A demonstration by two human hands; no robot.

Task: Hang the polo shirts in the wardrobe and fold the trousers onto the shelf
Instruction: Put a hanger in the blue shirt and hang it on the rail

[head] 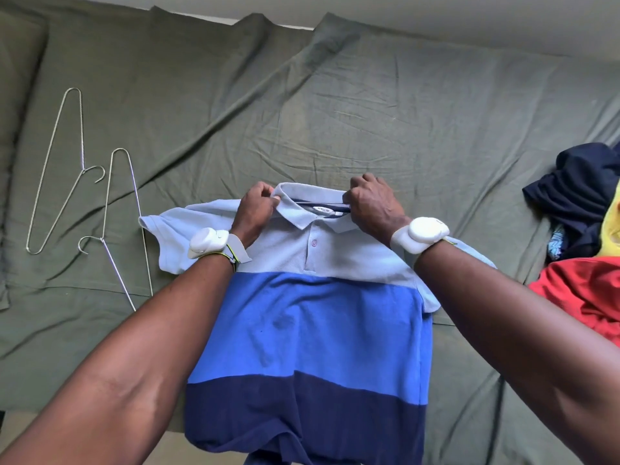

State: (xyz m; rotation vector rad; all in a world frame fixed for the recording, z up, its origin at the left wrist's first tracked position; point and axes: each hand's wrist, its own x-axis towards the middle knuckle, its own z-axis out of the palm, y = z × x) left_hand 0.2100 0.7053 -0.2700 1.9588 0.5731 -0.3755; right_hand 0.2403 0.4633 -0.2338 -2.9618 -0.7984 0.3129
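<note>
Both hands are gripping the collar of the polo shirt (312, 317): the left hand (256, 209) is pinching the collar's left end, the right hand (372, 203) is curling its fingers over the right end. Each wrist is wearing a white band unit. The shirt is lying face up on the green bedsheet (369, 105), its long axis running from the person outward, hem nearest, collar farthest. Two wire hangers (60, 172) are lying to the left, well apart from the shirt; judged from this, the left hand is the nearer one to reach them. A clothes pile (583, 203) is sitting at the right edge.
</note>
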